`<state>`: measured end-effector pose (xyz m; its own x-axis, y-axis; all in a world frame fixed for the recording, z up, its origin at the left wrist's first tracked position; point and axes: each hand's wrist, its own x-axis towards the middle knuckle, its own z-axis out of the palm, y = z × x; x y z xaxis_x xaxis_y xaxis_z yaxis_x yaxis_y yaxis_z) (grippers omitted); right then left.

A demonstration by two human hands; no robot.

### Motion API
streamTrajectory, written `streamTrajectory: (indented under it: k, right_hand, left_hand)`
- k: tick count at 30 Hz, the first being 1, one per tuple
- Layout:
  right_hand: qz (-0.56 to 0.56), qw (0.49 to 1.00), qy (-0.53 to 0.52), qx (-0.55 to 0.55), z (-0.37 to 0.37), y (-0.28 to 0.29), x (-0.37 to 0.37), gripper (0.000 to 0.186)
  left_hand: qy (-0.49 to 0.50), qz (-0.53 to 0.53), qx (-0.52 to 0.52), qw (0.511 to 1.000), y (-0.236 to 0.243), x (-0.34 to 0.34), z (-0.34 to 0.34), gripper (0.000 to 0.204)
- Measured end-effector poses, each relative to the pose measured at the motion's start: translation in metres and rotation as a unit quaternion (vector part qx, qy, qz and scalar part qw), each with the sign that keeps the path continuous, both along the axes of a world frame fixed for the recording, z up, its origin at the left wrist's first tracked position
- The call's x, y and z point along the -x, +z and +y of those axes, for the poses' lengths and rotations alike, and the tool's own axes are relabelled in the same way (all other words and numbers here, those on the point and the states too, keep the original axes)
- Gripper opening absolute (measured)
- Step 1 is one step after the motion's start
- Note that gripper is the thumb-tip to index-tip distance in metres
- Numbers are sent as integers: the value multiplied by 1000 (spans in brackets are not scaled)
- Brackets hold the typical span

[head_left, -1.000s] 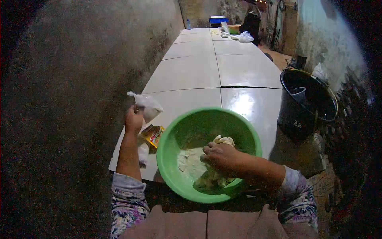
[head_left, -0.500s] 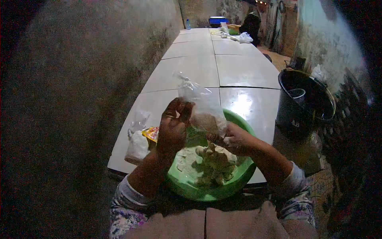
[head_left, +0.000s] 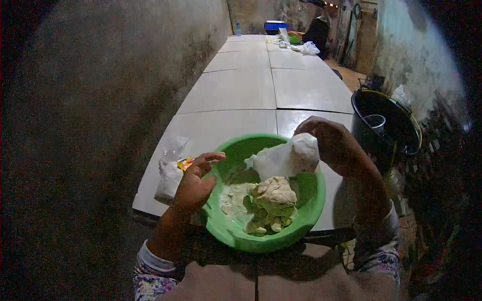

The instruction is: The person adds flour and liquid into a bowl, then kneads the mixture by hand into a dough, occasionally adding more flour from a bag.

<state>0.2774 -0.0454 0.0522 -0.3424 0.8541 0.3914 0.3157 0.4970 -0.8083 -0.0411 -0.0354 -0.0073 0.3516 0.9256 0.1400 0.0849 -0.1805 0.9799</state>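
Observation:
A green plastic basin (head_left: 217, 223) holds a lumpy pale dough (head_left: 276, 195) and loose white flour (head_left: 233, 200). My right hand (head_left: 329, 143) grips a clear bag of white powder (head_left: 278, 160) by its full end above the back right of the basin, the bag tilted with its narrow end pointing left and down over the dough. My left hand (head_left: 196, 185) is at the basin's left rim with fingers apart and nothing in them. Just left of it lie another bag of white powder (head_left: 169, 178) and a yellow-and-red packet (head_left: 185, 163).
White tiled table (head_left: 236, 90) runs along a grimy wall (head_left: 165, 55). A black bucket (head_left: 366, 140) with a clear cup (head_left: 374, 121) stands at the right. Far end: blue container (head_left: 275, 26), white bags (head_left: 310, 48), bottle (head_left: 238, 29), and a person in dark clothing (head_left: 316, 32).
My left hand brought a bag from the left over the basin; my right hand left the dough, took it and tipped it rightward. My left hand has let go and moved back left.

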Motion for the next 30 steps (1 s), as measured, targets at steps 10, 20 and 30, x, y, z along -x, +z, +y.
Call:
streamTrajectory:
  k: [10,20,30]
  right_hand:
    - [-188,972,4,-139,-29,46,34,20]
    - [-211,949,-97,-214,-35,27,37,9]
    - [-158,925,-151,-312,-17,-5,39,16]
  left_hand:
    - [-143,53,-276,949,32,-51,-4,58]
    - [-97,27,-395,913,30,-70,4,26]
    - [-100,11,-271,957,18,-64,15,38]
